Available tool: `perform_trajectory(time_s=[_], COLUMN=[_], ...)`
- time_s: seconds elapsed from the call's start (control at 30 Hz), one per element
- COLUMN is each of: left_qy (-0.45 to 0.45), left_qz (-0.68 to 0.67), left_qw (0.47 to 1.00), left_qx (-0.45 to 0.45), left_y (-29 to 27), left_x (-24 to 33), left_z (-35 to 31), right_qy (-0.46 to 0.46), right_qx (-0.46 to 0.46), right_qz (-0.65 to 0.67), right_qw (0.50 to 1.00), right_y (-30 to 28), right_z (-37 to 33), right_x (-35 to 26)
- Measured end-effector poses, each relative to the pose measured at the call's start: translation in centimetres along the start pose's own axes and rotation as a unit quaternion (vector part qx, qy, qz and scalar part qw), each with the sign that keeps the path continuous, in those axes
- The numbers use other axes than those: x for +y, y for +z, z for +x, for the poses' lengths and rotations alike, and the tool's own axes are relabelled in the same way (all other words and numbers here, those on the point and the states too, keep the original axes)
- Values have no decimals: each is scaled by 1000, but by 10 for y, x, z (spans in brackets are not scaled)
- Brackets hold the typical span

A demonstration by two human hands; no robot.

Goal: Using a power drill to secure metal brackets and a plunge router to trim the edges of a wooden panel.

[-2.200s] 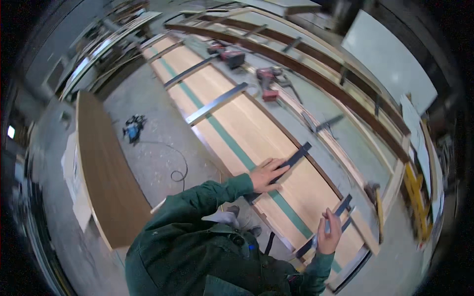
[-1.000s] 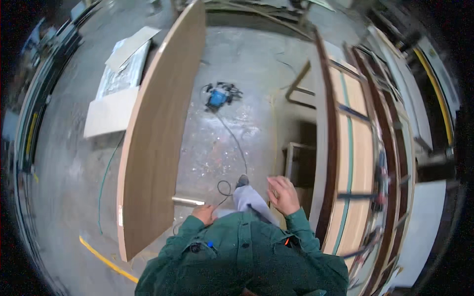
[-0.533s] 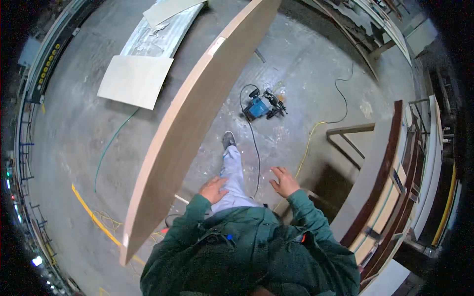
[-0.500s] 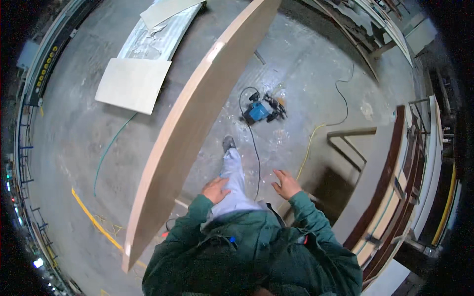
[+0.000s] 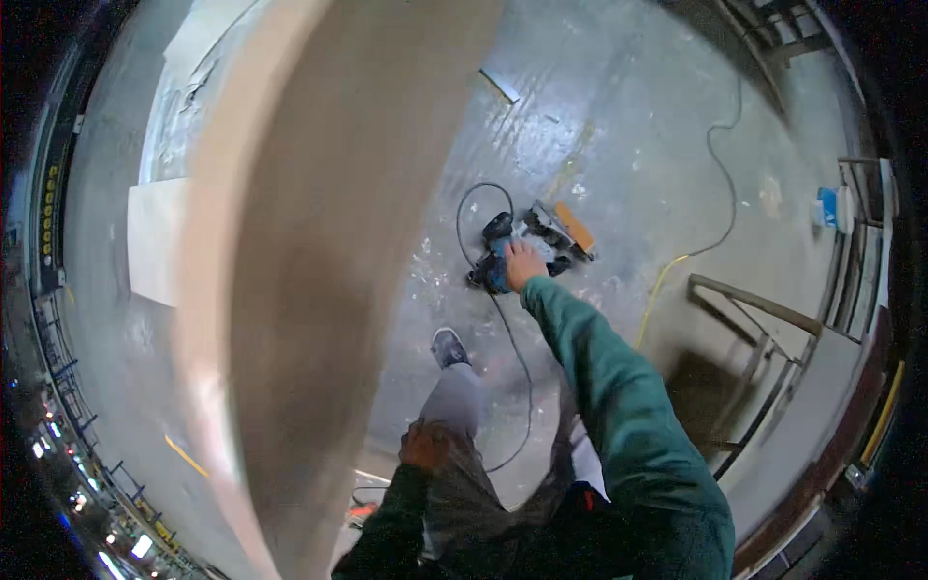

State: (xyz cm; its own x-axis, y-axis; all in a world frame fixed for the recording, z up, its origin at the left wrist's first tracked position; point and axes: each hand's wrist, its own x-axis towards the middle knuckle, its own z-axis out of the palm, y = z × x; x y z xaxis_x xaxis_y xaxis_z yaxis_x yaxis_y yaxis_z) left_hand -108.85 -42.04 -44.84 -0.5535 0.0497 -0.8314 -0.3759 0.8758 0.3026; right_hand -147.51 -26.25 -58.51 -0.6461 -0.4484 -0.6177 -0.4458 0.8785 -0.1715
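Concrete (image 5: 619,145) spreads grey under everything, scuffed and speckled with pale bits. On your left a tall brown panel (image 5: 319,242) stands on edge, its near part blurred, blocking much of that side. Beyond it, partly hidden, a pale board (image 5: 155,237) shows. To your right, a stand (image 5: 759,303) of thin bars casts a shadow on the floor.

Your right sleeve (image 5: 619,387) stretches well forward and down to the blue-and-black power tool (image 5: 496,274), which sits on the open floor ahead of you, to the right of the panel and well apart from it. An orange piece (image 5: 575,229) lies at its far right side; you cannot tell from here whether it belongs to the tool. A dark cord (image 5: 529,387) loops beside the tool and runs back toward you.

Your left shoe (image 5: 449,348) is planted short of the tool, and your left hand (image 5: 425,447) rests low against that trouser leg (image 5: 452,396), in shade; its fingers are too dark to read, and nothing shows in it.

Your right hand (image 5: 525,263) lies over the top of the tool. Whether your fingers are wrapped around it cannot be told. As far as shows, the reach is done and contact looks made; a lift is not, since the tool appears to rest on the floor.
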Motion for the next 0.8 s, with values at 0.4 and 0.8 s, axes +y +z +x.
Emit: perform_trajectory(time_s=[0.4, 0.8], left_qy=[-140, 144], left_qz=[-165, -191], left_qw=[959, 970], left_qx=[185, 47], left_y=[-70, -74], left_x=[67, 87], left_z=[-16, 39], right_qy=[-31, -18], right_qx=[-132, 187], right_qz=[-199, 112], right_qw=[970, 976], right_y=[25, -190], right_z=[120, -316], right_x=[1, 38])
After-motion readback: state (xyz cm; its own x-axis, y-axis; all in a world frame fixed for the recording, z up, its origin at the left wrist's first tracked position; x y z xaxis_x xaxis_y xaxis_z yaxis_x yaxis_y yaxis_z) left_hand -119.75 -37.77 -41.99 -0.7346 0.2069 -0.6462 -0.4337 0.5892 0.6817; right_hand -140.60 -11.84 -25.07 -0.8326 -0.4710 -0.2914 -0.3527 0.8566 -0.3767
